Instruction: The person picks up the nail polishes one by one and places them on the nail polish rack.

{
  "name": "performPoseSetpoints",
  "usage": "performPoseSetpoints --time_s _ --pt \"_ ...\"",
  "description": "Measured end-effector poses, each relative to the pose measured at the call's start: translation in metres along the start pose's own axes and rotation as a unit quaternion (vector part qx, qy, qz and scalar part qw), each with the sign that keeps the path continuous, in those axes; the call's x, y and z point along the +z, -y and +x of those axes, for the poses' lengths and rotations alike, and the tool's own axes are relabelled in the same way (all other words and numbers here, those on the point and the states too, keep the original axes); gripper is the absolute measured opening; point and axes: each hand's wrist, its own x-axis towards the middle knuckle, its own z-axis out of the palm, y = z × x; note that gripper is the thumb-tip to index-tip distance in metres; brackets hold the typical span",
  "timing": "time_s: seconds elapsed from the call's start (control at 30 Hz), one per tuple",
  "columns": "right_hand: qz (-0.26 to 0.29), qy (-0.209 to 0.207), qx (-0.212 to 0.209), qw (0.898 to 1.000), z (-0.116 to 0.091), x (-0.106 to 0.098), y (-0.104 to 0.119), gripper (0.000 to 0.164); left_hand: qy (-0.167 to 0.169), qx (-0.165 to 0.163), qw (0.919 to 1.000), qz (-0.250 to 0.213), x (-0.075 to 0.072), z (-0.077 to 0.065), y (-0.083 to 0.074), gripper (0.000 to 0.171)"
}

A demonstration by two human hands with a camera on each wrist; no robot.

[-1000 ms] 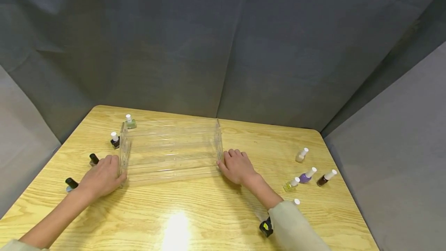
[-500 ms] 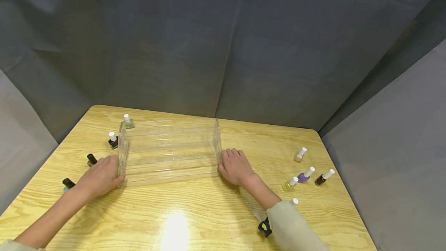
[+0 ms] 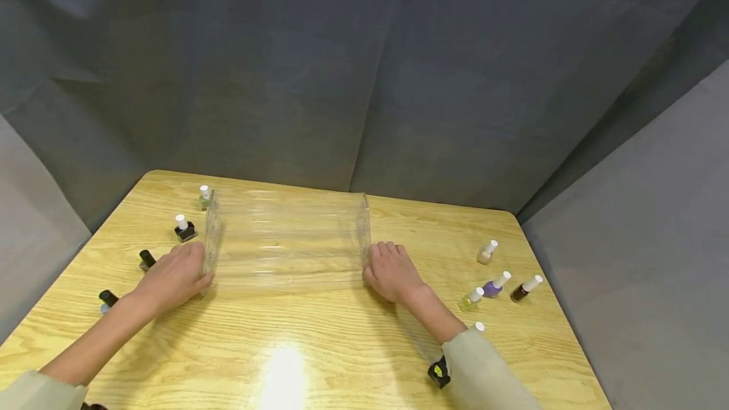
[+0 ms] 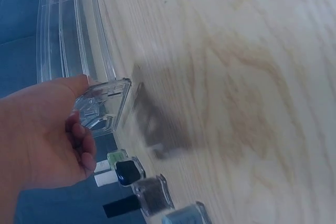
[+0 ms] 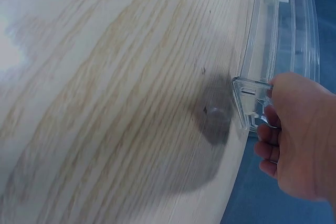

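Observation:
A clear plastic tiered rack (image 3: 287,245) stands at the table's left-centre, its steps facing me. My left hand (image 3: 173,276) grips its left side panel, thumb towards the front edge. In the left wrist view, that hand's thumb lies over the clear panel (image 4: 113,103) while its fingers curl beneath. At the opposite end, my right hand (image 3: 393,273) holds the right side panel. The right wrist view has its fingers curled below the panel corner (image 5: 247,95). Whether the rack's underside touches the table, I cannot tell.
Left of the rack are nail polish bottles: green (image 3: 204,202), black (image 3: 185,231) and others near my left forearm. More stand at right, including purple (image 3: 494,288), yellow (image 3: 469,300) and dark brown (image 3: 524,291). A black strapped object (image 3: 438,372) shows by the right sleeve. Grey curtains border the table (image 3: 342,347).
Over the last half second the rack has shifted right, with both hands still gripping it. More of the black bottle shows beside it, while the rack covers less of the table's front.

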Motion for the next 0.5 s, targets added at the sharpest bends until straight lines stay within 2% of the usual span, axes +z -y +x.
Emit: performPoseSetpoints --time_s 0.17,0.33,0.5 --pt "-0.006 0.003 0.013 1.0 -0.003 0.001 -0.007 0.021 -0.006 0.006 1.0 -0.005 0.0 0.008 -0.005 0.026" --pt "-0.015 0.0 0.022 1.0 -0.006 -0.003 -0.014 0.022 -0.034 0.027 0.999 0.014 0.001 0.019 -0.009 0.027" --pt "-0.032 0.017 0.037 0.999 -0.01 -0.012 -0.021 0.023 -0.031 0.021 0.9992 0.015 0.002 0.03 -0.014 0.027"
